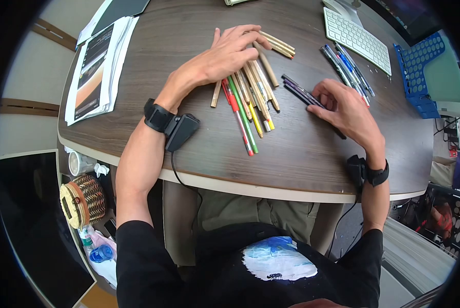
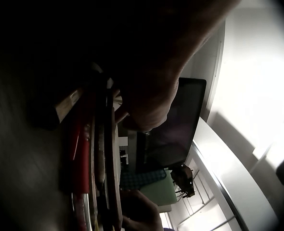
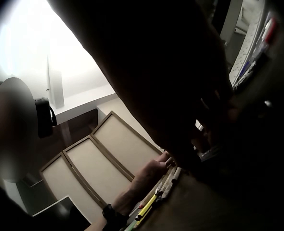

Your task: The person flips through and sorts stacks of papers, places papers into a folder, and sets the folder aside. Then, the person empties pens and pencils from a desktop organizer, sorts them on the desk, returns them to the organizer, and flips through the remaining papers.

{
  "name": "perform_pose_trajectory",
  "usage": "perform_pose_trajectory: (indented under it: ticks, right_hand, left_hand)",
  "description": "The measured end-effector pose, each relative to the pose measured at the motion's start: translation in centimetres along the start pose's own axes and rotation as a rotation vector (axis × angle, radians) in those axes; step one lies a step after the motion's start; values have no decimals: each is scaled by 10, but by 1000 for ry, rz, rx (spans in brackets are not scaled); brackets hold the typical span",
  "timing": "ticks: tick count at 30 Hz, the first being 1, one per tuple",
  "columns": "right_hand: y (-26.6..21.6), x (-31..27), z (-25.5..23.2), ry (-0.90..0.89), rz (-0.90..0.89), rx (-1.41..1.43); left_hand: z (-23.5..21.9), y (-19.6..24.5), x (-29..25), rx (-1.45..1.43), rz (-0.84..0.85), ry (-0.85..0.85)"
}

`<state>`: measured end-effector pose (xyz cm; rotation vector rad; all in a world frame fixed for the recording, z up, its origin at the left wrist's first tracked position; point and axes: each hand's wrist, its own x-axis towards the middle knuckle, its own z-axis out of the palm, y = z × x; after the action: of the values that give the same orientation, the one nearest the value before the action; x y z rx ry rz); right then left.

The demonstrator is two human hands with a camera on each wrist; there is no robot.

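A fanned pile of wooden pencils (image 1: 254,84) lies mid-desk, with a red pen (image 1: 238,115) and a green pen (image 1: 244,114) at its left side. My left hand (image 1: 230,51) is over the pile's far end, fingers spread and loosely bent; their exact contact is hidden. Several dark pens (image 1: 297,91) lie right of the pile. My right hand (image 1: 345,109) pinches them between thumb and fingers. In the left wrist view the red pen (image 2: 81,159) runs beside pencils; the right wrist view shows a yellow pencil (image 3: 147,208) below the left hand (image 3: 144,179).
Blue and dark pens (image 1: 349,66) lie beyond my right hand, near a white keyboard (image 1: 358,41). A few pencils (image 1: 278,43) sit apart behind the pile. Papers (image 1: 99,72) are at the desk's left, a blue basket (image 1: 419,72) at its right. Cables hang from both wrists.
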<state>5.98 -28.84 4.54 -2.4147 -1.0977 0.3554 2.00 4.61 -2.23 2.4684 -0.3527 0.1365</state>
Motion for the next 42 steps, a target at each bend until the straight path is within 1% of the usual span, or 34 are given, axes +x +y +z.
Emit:
perform_pose_trajectory:
  ticks: [1,5,7,8,10,14,15,17,20,22,25,27,29,30,32,36,38,39,41,42]
  right_hand:
    - [-1,7,2,-9,4,-4]
    - [-6,14,7,12,39,31]
    - [-2,9,10,35,58,42]
    - [2,5,10,60,79,51]
    - [7,2,4,82,91,37]
    - [20,0,4,145,95,2]
    - [20,0,3,145,98,3]
    - [19,0,0,89,29,15]
    - [14,0,2,99,25,50]
    - [14,1,2,101,37,49]
    - [16,1,1,93,51,35]
    - [16,-1,2,87,49,13]
    - [15,0,4,144,37,16]
    - [15,0,2,144,33,16]
    - [15,-1,2,183,64,29]
    - [18,-4,-1,161,49,29]
    - [17,-4,-7,43,87,-42]
    - [18,-4,-8,42,82,-43]
    - [20,-6,-8,10,130,-76]
    - [19,-7,-10,11,129,-75]
  left_hand:
    - [-5,-2,0,-72,11,-56]
    - [-6,4,-3,-40,-37,-71]
    - [-1,5,-4,-26,-13,-21]
    - [0,4,-4,-30,-14,-22]
    - [0,7,-2,-56,-10,16]
    - [-2,6,-1,-61,0,9]
    - [-5,4,-2,-72,3,-11]
    - [-5,6,-1,-84,8,-33]
    - [-2,5,-2,-21,31,-11]
    - [0,4,-1,-94,30,57]
    - [1,3,1,-67,30,75]
    - [0,4,-1,-48,40,55]
    - [-2,6,-3,-21,47,45]
    - [-2,8,-2,6,56,36]
    - [-1,7,-3,34,66,23]
    - [3,4,-2,52,90,33]
    - [3,5,-1,52,104,40]
    - [3,6,-2,54,90,38]
    - [4,6,-2,59,77,38]
    - [7,7,-2,82,127,78]
